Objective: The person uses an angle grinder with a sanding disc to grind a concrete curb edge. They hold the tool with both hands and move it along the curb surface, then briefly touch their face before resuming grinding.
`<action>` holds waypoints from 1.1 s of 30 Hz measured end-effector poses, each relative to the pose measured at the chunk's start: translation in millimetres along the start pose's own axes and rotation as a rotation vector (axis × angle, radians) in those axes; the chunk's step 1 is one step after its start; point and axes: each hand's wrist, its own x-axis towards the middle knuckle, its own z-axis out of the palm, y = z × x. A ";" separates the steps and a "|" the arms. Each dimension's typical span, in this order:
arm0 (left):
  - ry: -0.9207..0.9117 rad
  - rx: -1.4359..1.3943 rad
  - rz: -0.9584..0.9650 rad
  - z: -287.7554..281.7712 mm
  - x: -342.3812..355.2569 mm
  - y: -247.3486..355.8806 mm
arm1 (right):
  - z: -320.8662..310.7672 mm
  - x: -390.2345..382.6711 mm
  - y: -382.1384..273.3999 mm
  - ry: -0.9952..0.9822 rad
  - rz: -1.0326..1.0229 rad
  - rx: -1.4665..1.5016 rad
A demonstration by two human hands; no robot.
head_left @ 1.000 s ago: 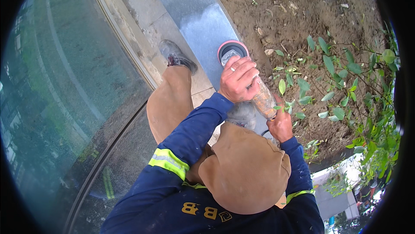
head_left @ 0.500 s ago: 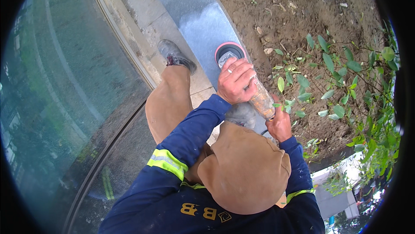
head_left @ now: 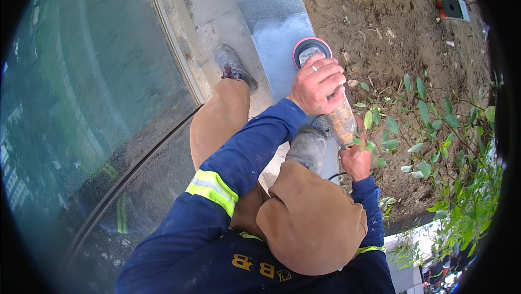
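Note:
An angle grinder (head_left: 343, 125) with a worn, orange-stained body is held in both my hands. My left hand (head_left: 319, 85), a ring on one finger, is closed over its front part, just behind the head. The fingers of my right hand (head_left: 356, 159) are wrapped around the rear end, partly hidden by leaves and the body. The round disc (head_left: 297, 54) has a pinkish-red rim and sits at the soil-side edge of a bluish-grey stone slab (head_left: 274, 28), partly overhanging it. Whitish dust (head_left: 279, 39) covers the slab beside the disc. Whether the disc touches the stone or spins, I cannot tell.
On the left stands a dark glass pane (head_left: 103, 77) with a metal frame. My boots (head_left: 233, 65) rest on the paving and slab. To the right lie bare soil (head_left: 374, 33) and a leafy shrub (head_left: 429, 115) close to my right hand. A dark cord (head_left: 336, 175) runs beside my knee.
The view has shifted. Both hands and the grinder have moved right relative to the slab, so the disc overhangs its edge more. Both hands keep their hold.

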 end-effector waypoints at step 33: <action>0.164 0.402 -0.374 -75.1 31.2 -64.2 | 39.1 106.7 -99.3 -0.246 0.008 0.056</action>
